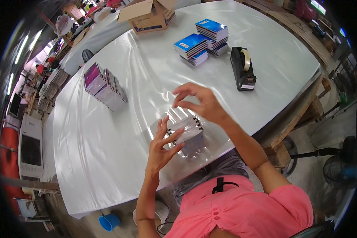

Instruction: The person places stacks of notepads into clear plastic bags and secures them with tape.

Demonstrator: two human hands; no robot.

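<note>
A small stack of spiral-bound notebooks (pixel 191 130) sits in clear, shiny plastic wrap on the near part of the table, in front of my body. The fingers of my left hand (pixel 159 151) are spread along the stack's left side, with some fingertips over the film. Just above and beyond the stack is my right hand (pixel 202 102), its fingers curved and a gap showing between thumb and forefinger. Any thin film or tape at those fingertips cannot be made out. Glare hides parts of the wrap.
Blue-covered notebooks (pixel 202 39) are piled at the far right, beside a black tape dispenser (pixel 242 69). More notebook stacks (pixel 107 89), one purple-topped, stand at left. An open cardboard box (pixel 148 18) is at the back. A blue bucket (pixel 109 222) is on the floor below the white-covered table (pixel 91 158).
</note>
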